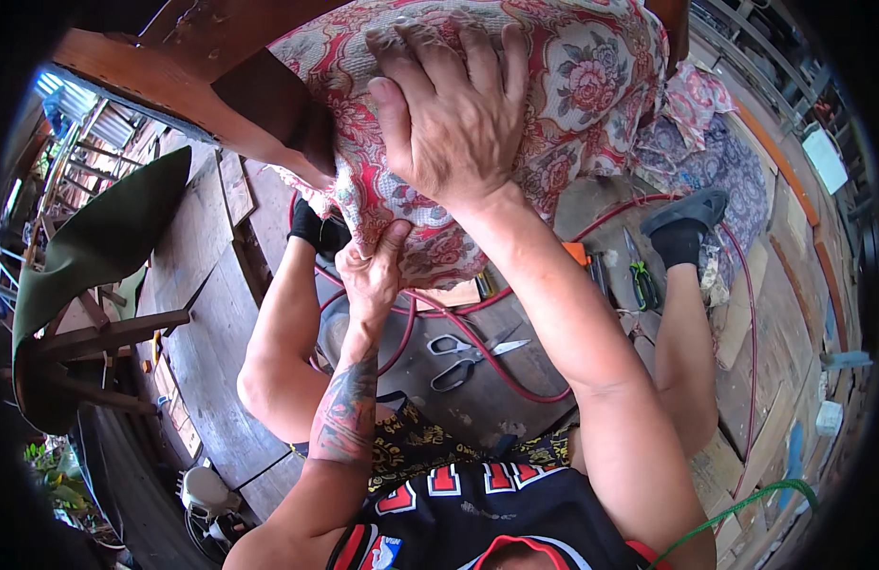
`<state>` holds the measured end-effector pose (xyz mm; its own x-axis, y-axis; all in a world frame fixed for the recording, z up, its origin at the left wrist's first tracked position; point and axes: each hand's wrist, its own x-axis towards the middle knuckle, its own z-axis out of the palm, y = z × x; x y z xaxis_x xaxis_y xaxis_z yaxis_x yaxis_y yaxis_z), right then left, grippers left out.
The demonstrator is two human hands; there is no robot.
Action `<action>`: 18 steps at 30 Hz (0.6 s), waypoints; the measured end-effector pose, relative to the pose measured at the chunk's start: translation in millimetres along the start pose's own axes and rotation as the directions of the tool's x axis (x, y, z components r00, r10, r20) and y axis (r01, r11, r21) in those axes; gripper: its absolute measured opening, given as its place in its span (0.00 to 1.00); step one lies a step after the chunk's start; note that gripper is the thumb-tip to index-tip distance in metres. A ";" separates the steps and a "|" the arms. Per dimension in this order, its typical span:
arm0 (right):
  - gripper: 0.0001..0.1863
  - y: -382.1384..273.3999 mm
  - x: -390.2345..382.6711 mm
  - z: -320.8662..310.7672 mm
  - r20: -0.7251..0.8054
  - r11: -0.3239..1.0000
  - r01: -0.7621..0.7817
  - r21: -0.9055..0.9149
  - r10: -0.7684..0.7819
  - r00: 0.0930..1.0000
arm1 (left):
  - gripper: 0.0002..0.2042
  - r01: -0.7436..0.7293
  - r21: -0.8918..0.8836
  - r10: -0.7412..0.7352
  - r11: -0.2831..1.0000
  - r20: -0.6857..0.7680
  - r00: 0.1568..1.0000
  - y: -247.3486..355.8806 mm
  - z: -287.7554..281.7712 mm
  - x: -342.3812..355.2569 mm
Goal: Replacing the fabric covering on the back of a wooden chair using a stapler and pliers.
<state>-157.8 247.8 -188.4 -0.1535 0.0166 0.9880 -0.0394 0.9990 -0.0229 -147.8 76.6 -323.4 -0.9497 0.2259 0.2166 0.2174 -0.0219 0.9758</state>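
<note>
A red, cream and grey floral upholstery fabric [591, 95] covers a piece of furniture in front of me. At its left side stands the dark brown wooden frame [173, 95]. My right hand [458, 123] lies flat on the fabric, fingers stretched upward and slightly spread. Lower down, my left hand [371, 274] pinches the fabric's loose bottom edge between thumb and curled fingers, close to the frame's corner. What lies under the cloth is hidden.
Grey-handled scissors [472, 359] lie open on the wooden floor between my legs. A red hose [515, 380] loops around them. Green-handled pliers [641, 280] rest by my right foot. A green upholstered chair [88, 256] stands at left; patterned cloth [724, 171] lies at right.
</note>
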 end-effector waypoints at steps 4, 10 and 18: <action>0.15 -2.1 -3.3 0.0 -0.014 1.000 -0.030 -0.006 0.030 0.999 | 0.06 -0.006 -0.043 0.005 0.999 -0.017 1.000 2.3 3.1 1.8; 0.20 -22.0 -12.9 -12.6 0.198 0.997 -0.064 -0.036 0.070 0.978 | 0.05 -0.071 0.060 0.073 0.996 -0.034 0.997 3.6 2.8 4.1; 0.29 -18.4 -24.4 -4.4 0.266 0.997 0.062 0.042 -0.070 0.961 | 0.03 0.029 -0.134 -0.031 0.991 -0.018 0.999 12.2 7.5 -1.6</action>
<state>-149.0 229.2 -211.4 -0.4077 -0.0656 0.9108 -0.0898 0.9955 0.0315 -141.9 83.3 -312.1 -0.9600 0.2087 0.1865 0.1581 -0.1455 0.9767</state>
